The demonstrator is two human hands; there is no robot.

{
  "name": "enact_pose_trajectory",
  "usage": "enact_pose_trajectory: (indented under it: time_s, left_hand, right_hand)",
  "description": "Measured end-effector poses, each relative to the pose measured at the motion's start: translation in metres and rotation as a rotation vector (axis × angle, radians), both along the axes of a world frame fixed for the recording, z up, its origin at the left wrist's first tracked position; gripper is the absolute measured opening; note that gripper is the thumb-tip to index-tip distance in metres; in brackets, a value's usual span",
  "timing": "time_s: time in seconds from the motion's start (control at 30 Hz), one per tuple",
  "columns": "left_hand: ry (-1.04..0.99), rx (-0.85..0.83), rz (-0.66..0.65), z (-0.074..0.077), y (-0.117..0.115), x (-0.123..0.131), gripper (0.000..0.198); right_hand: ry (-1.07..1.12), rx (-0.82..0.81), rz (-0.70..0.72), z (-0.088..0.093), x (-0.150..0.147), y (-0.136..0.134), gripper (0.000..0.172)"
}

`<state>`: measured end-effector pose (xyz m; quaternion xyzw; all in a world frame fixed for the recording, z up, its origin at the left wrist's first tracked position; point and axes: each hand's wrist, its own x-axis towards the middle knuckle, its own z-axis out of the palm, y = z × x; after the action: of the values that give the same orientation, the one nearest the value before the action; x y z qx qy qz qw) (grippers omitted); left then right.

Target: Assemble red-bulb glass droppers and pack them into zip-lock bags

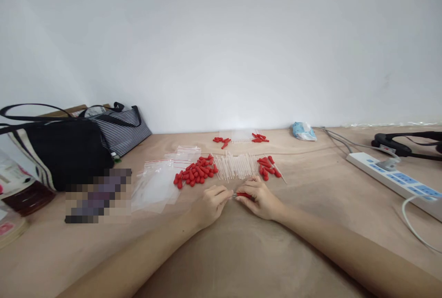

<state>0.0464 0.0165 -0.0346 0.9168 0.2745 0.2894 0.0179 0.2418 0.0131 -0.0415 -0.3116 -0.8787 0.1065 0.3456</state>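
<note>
My left hand (211, 205) is pinched on the end of a thin clear tube (233, 194) just above the table. My right hand (259, 198) is closed round a red rubber cap (244, 195) that meets that tube. Just beyond my hands lies a row of clear plastic tubes (235, 166), with a pile of red caps (196, 172) to its left and several capped pieces (267, 167) to its right. Farther back lies a second small group of tubes and red caps (241, 138).
Clear zip bags (159, 183) lie left of the red pile. A black bag (58, 150) and a striped bag (119, 127) stand at the back left. A white power strip (397, 179), cables, a black headset (404, 143) and a blue packet (304, 131) sit at the right.
</note>
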Motion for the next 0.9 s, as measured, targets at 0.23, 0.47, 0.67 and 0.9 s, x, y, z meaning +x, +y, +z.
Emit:
enact_pose_trajectory:
  time_s: [0.23, 0.47, 0.67, 0.9]
  left_hand:
    - [-0.062, 0.008, 0.105, 0.002, 0.003, -0.003, 0.026]
    - [-0.125, 0.117, 0.427, 0.010, 0.016, -0.019, 0.036]
    - [-0.059, 0.074, 0.425, 0.009, 0.016, -0.019, 0.021]
    - [0.003, 0.043, 0.458, 0.009, 0.017, -0.016, 0.014]
  right_hand:
    - [-0.095, 0.110, -0.234, 0.014, 0.008, -0.002, 0.014]
    - [0.214, -0.181, -0.966, 0.013, 0.076, 0.032, 0.027]
    - [0.071, -0.472, -1.151, 0.000, 0.095, 0.042, 0.031]
    - [0.007, -0.203, -0.882, 0.013, 0.076, 0.035, 0.035]
